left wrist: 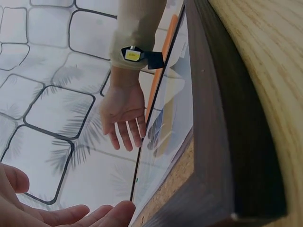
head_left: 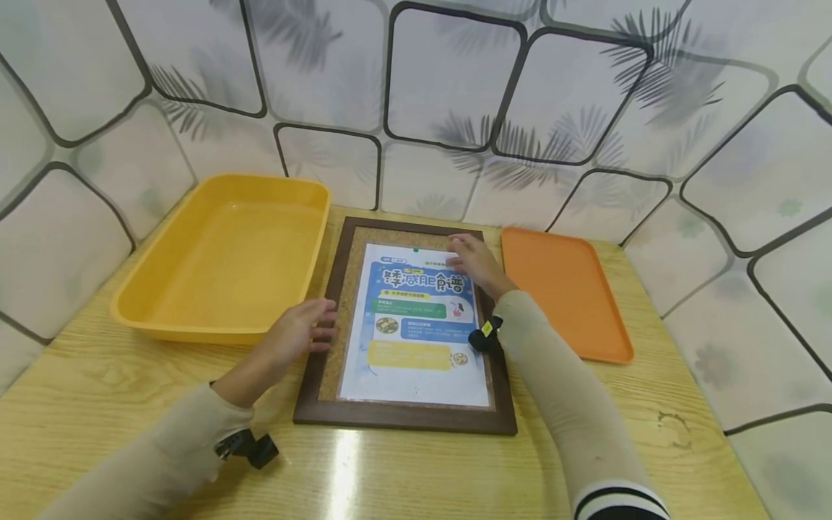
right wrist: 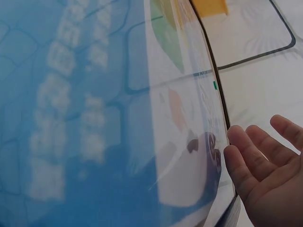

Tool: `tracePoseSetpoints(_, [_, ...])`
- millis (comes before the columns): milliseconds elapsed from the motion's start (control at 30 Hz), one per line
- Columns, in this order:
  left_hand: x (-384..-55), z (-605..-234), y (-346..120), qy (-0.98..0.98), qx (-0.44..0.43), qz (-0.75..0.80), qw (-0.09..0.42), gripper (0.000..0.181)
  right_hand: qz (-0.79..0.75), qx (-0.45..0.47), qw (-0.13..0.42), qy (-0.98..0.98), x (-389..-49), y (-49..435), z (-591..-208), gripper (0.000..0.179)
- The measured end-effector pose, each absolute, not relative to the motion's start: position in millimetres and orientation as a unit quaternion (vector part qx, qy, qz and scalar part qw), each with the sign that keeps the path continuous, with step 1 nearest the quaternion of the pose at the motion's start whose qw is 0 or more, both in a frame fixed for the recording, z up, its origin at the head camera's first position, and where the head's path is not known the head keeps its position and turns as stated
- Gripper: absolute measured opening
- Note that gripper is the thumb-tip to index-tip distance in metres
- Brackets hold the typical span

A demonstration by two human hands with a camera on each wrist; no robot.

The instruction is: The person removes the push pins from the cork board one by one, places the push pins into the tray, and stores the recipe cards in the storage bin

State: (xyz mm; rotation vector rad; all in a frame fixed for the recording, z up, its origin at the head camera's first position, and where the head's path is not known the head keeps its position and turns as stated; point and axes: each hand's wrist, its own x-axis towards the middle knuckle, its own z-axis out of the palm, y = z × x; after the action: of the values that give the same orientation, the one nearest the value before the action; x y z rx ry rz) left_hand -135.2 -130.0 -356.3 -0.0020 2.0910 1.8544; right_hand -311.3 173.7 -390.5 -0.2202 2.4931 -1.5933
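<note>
A dark-framed cork board (head_left: 406, 414) lies flat on the wooden table, bearing a glossy blue-and-white printed sheet (head_left: 416, 383). A small green pushpin (head_left: 416, 249) shows at the sheet's top middle. My left hand (head_left: 295, 332) is by the board's left frame side, fingers loosely extended and holding nothing. Over the sheet's upper right corner is my right hand (head_left: 479, 264), fingers relaxed and slightly bent; whether it touches the sheet cannot be told. The left wrist view shows the right hand (left wrist: 124, 106) with its fingers spread and nothing in the palm.
At the left stands a deep yellow tray (head_left: 214, 331), close to the board. A flat orange tray (head_left: 559, 289) lies right of the board, partly behind my right forearm. Patterned wall panels (head_left: 448, 87) rise behind the table (head_left: 312, 477) and along its sides.
</note>
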Motion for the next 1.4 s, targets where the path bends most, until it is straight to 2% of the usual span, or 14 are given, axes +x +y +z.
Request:
tracePoseSetpoints(433, [-129, -359, -125, 0.752, -0.026, 0.629, 0.197, 0.056, -0.373, -0.109, 0.042, 0.921, -323, 162, -402, 0.037])
tracePoseSetpoints(1400, [-137, -362, -113, 0.729, -0.078, 0.637, 0.239, 0.064, -0.239, -0.177, 0.044, 0.954, -344, 140, -400, 0.031])
